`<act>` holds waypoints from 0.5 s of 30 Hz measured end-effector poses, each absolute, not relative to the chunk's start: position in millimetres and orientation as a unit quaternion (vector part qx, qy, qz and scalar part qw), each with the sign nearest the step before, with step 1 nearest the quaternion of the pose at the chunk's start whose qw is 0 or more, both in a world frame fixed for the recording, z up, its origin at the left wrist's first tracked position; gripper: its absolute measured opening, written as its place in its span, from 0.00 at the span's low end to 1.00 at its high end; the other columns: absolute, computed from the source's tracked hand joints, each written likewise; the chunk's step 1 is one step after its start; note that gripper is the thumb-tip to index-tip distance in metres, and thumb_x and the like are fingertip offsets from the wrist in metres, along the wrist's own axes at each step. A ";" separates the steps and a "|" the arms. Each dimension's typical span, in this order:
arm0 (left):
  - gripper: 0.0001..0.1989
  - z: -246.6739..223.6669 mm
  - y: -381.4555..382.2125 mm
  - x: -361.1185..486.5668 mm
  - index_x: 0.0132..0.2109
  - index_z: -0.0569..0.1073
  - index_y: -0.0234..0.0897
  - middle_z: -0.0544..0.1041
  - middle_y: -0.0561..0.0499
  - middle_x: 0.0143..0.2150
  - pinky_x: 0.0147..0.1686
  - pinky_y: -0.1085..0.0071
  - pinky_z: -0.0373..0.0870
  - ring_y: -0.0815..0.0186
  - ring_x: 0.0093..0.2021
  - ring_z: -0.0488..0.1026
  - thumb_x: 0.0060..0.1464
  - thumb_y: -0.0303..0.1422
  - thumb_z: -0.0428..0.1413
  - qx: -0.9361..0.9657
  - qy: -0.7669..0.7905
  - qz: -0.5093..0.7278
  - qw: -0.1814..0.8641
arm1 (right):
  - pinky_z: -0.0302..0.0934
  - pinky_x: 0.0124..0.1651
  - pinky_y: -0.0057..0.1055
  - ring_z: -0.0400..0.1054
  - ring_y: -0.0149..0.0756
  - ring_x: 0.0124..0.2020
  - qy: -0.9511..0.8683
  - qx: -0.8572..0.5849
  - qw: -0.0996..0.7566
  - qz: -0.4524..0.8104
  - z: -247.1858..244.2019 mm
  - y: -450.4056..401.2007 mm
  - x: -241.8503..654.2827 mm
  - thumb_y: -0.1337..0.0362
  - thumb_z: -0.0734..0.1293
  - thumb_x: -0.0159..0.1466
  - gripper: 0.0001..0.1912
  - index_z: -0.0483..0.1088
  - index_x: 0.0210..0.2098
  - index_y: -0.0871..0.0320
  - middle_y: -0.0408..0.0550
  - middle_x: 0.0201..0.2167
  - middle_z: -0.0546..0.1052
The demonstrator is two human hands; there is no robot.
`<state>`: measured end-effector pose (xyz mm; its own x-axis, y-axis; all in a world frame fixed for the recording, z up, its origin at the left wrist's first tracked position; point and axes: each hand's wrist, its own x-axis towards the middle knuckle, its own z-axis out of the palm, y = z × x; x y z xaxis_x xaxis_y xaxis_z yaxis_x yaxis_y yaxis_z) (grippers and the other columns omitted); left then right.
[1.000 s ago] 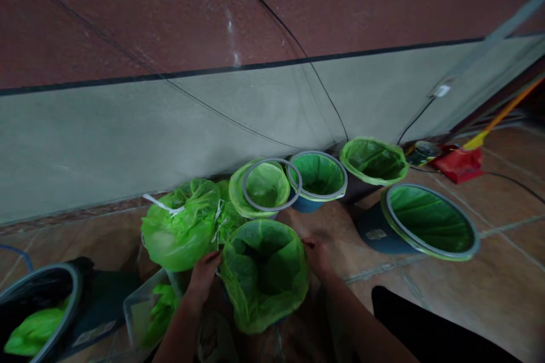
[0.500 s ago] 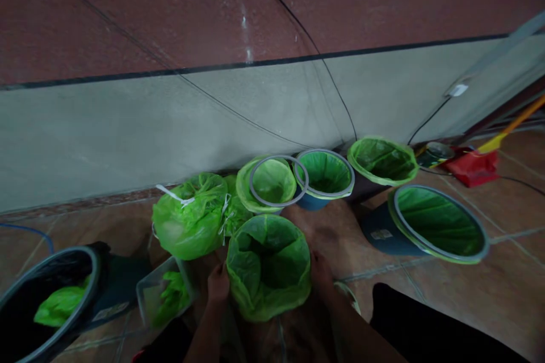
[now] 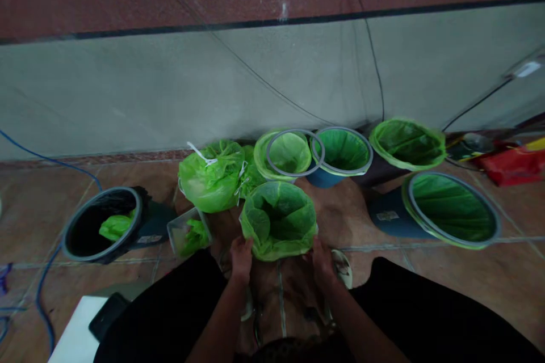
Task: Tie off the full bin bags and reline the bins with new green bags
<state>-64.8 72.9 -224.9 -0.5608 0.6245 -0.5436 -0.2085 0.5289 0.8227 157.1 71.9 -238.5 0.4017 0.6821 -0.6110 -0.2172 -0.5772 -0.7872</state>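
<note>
1. Brown tiled floor [image 3: 51, 221] runs up to a wall [image 3: 128, 96] painted grey below and maroon above, with a black cable [image 3: 374, 39] hanging down it.
2. The left hand [image 3: 242, 258] and right hand [image 3: 322, 264] are well apart, one on each side of the near rim of an open green plastic bag [image 3: 279, 221]. Their fingers bend downward, neither spread wide nor pressed together. Both hands touch or sit just at the rim, but whether either is pinching the plastic cannot be told.
3. The open bag stands directly ahead of and between the hands, its rumpled mouth forming a loose ring. Whatever holds it up is hidden.
4. Ahead of the left hand sits a bulging, closed green bag [image 3: 210, 178] with a white tie [image 3: 198, 153]. Another green bag [image 3: 251, 178] lies just beside it, nearer the open bag.
5. Beyond the hands, along the wall, stand a green-lined bin with a grey ring [image 3: 267, 153] on top, a blue bucket [image 3: 319, 178] with a green liner, and a third green-lined bin [image 3: 406, 144].
6. Right of the right hand, a large blue bucket [image 3: 392, 215] lies tilted on its side, its green-lined mouth facing right.
7. Left of the left hand are a clear plastic tub [image 3: 188, 232] holding green plastic and a dark bin [image 3: 102, 224] containing a green bag [image 3: 114, 227].
8. Black trousers [image 3: 157, 306] show below the hands.
</note>
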 end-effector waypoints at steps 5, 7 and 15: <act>0.14 -224.4 65.9 -64.7 0.36 0.74 0.36 0.78 0.50 0.30 0.29 0.72 0.71 0.67 0.29 0.75 0.37 0.28 0.64 0.100 0.732 0.490 0.462 | 0.69 0.26 0.30 0.71 0.35 0.25 -0.116 -0.705 0.452 0.534 -240.4 69.0 154.5 0.55 0.73 0.38 0.22 0.70 0.31 0.57 0.42 0.23 0.76; 0.15 -225.3 65.4 -65.3 0.35 0.74 0.35 0.78 0.51 0.30 0.29 0.72 0.71 0.68 0.29 0.75 0.35 0.27 0.63 0.092 0.723 0.495 0.473 | 0.70 0.28 0.31 0.72 0.35 0.26 -0.115 -0.700 0.459 0.535 -242.4 67.3 157.7 0.57 0.73 0.38 0.20 0.70 0.30 0.57 0.42 0.23 0.76; 0.15 -237.7 71.7 -67.6 0.35 0.75 0.34 0.77 0.53 0.30 0.33 0.72 0.71 0.69 0.29 0.74 0.33 0.27 0.59 0.113 0.702 0.482 0.512 | 0.68 0.32 0.34 0.73 0.38 0.28 -0.136 -0.682 0.460 0.552 -259.6 60.9 169.0 0.62 0.71 0.37 0.18 0.72 0.30 0.56 0.44 0.26 0.78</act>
<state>-67.6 71.7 -237.7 -0.4505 0.6524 -0.6094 -0.3347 0.5094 0.7928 169.0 60.9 -259.6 0.3542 0.6932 -0.6278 -0.3219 -0.5399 -0.7777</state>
